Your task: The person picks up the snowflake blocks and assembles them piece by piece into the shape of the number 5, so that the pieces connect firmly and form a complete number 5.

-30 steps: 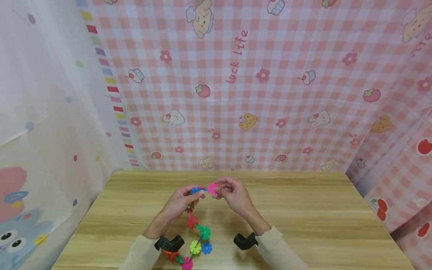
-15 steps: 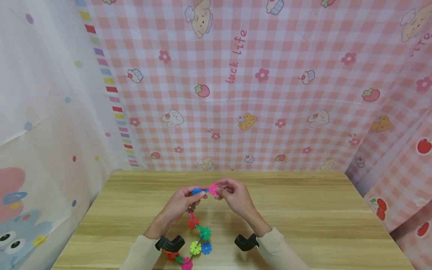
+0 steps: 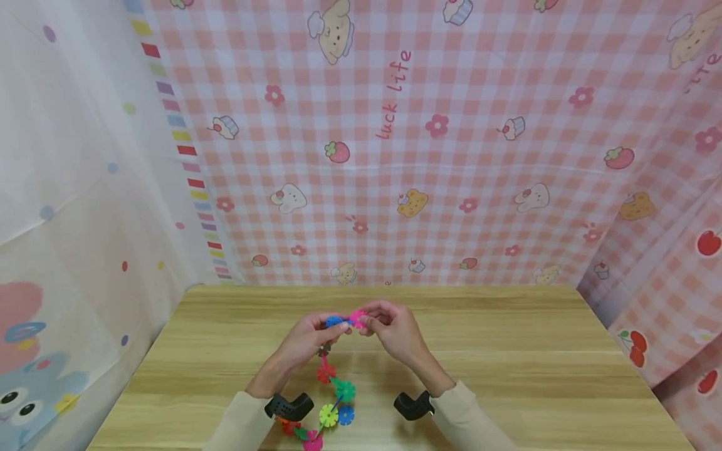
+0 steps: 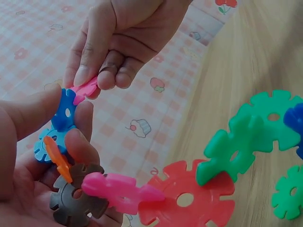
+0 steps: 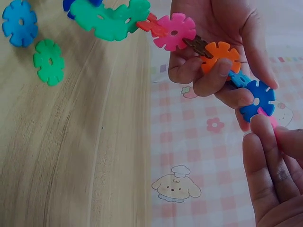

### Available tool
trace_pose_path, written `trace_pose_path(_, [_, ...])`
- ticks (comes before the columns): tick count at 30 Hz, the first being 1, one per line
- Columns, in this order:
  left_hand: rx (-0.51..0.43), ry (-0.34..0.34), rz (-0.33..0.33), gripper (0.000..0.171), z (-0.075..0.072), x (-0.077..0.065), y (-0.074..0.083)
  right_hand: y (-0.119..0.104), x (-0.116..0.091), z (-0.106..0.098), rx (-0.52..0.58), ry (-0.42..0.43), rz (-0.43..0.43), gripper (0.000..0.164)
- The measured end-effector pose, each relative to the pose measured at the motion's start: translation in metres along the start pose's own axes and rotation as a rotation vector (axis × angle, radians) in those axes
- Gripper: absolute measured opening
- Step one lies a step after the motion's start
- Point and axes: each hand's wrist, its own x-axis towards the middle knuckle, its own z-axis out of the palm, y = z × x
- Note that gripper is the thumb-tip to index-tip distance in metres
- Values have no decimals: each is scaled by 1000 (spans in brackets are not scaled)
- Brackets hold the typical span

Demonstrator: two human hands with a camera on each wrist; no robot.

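My left hand (image 3: 309,338) pinches a dark blue notched plastic disc (image 4: 64,111), the end piece of a chain of interlocking discs. My right hand (image 3: 396,329) holds a pink disc (image 3: 358,319) between thumb and fingers, its edge meeting the dark blue one; how deep the slots engage is hidden by fingertips. Behind the blue end come a light blue disc (image 4: 51,142), an orange disc (image 5: 220,58) by the left fingers, a brown disc (image 4: 78,196), another pink disc (image 5: 174,32) and a red disc (image 4: 187,196). Green discs (image 4: 272,118) follow as the chain hangs toward the table.
The wooden table (image 3: 507,363) runs back to a pink checked cloth (image 3: 429,238). Lower parts of the chain lie near the front, including a yellow-green disc (image 3: 328,415) and a magenta disc (image 3: 313,441). A blue disc (image 3: 346,414) sits beside them.
My left hand has shifted slightly right with the chain, bringing the blue disc closer to the pink one. The right hand has barely moved and keeps its pinch.
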Motion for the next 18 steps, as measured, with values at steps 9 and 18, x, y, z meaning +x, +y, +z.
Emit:
trace_pose_path(9, [-12, -4, 3, 37, 2, 2, -1, 2, 1, 0, 5, 2, -3, 13])
trace_pose_path(18, [1, 15, -24, 40, 5, 2, 2, 3, 4, 0, 15, -15, 18, 13])
